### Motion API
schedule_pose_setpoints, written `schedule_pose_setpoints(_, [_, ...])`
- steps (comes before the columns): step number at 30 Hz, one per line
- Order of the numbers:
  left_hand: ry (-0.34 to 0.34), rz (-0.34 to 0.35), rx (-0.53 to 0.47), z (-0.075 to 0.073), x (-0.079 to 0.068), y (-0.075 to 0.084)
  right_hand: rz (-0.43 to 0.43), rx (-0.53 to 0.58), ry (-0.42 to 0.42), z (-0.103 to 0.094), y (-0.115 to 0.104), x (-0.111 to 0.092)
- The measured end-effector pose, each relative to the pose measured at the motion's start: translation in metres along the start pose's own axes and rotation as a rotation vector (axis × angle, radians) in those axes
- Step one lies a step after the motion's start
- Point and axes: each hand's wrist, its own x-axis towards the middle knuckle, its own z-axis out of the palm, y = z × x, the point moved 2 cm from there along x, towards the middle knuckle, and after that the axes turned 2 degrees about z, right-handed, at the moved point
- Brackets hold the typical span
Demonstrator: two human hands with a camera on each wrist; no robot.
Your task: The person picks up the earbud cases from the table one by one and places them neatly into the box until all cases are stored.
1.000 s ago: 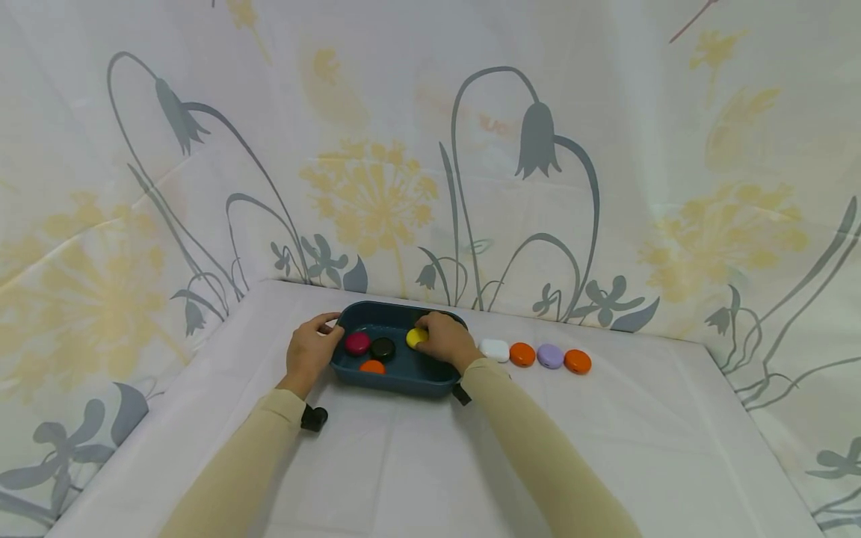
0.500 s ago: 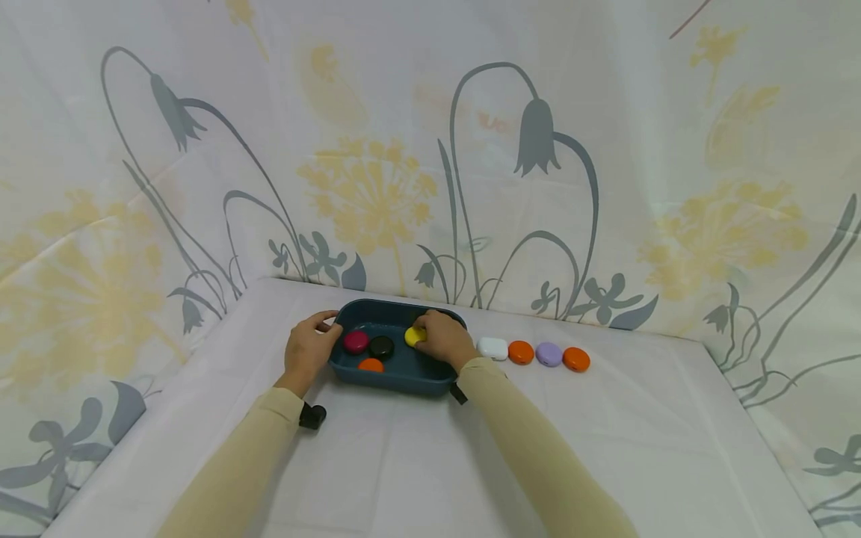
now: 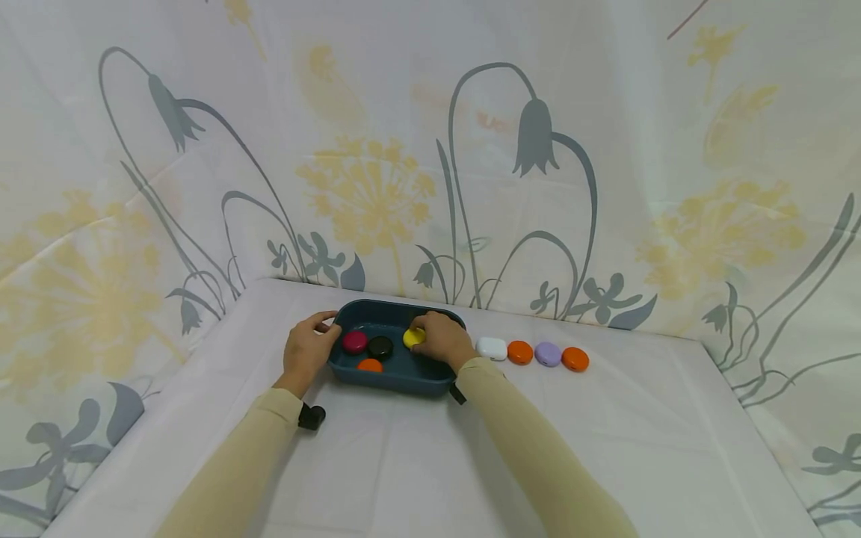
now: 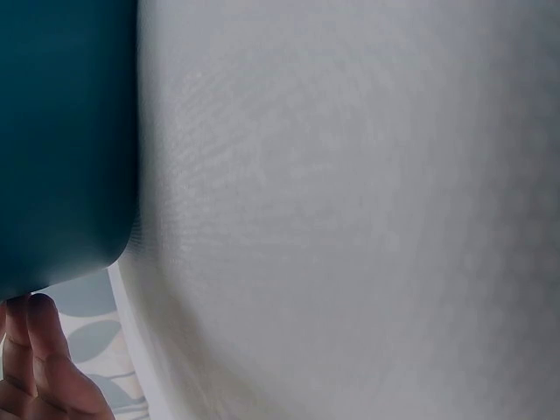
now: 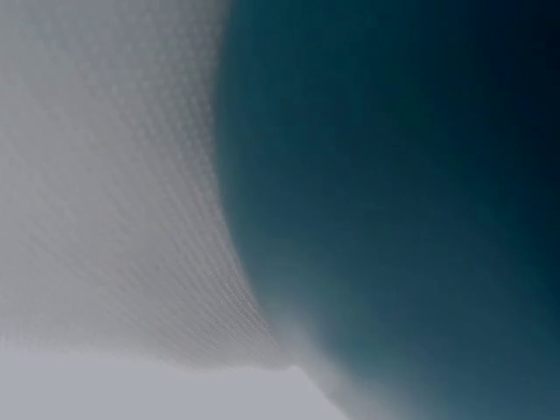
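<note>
A dark blue-green rectangular dish [image 3: 390,385] stands on the white-covered table. My left hand [image 3: 307,351] holds its left end, the thumb at the rim. In the left wrist view, fingers [image 4: 44,337] touch the dish's outer wall [image 4: 66,140]. My right hand [image 3: 442,340] reaches over the right side and pinches a yellow round disc [image 3: 412,338] inside the dish, partly covered by the fingers. Left of it lie a crimson disc [image 3: 355,342], a black disc [image 3: 380,347] and an orange disc [image 3: 370,365]. The right wrist view shows only the blurred dish wall [image 5: 367,192] and cloth.
Right of the dish, a row lies on the table: a white rounded-square piece [image 3: 492,349], an orange disc [image 3: 520,353], a lilac disc [image 3: 548,354] and another orange disc [image 3: 575,359]. A flower-patterned curtain [image 3: 403,149] hangs behind the table.
The whole view shifts very slightly. Both hands, the dish and the discs keep their places relative to each other, the yellow disc still pinched.
</note>
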Motion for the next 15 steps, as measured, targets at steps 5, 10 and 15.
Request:
schedule_pose_setpoints(5, [0.002, -0.005, 0.001, 0.0003, 0.0000, 0.0003, 0.000, -0.005, 0.003, -0.0007, -0.0005, -0.0011])
schedule_pose_setpoints(10, [-0.003, 0.005, 0.000, 0.0000, -0.0001, 0.0001, 0.011, -0.013, 0.000, -0.0012, -0.0002, -0.0010])
schedule_pose_setpoints(15, [-0.008, -0.004, -0.002, 0.0004, 0.0004, 0.0000, 0.012, -0.025, -0.004, -0.0002, 0.0017, 0.0006])
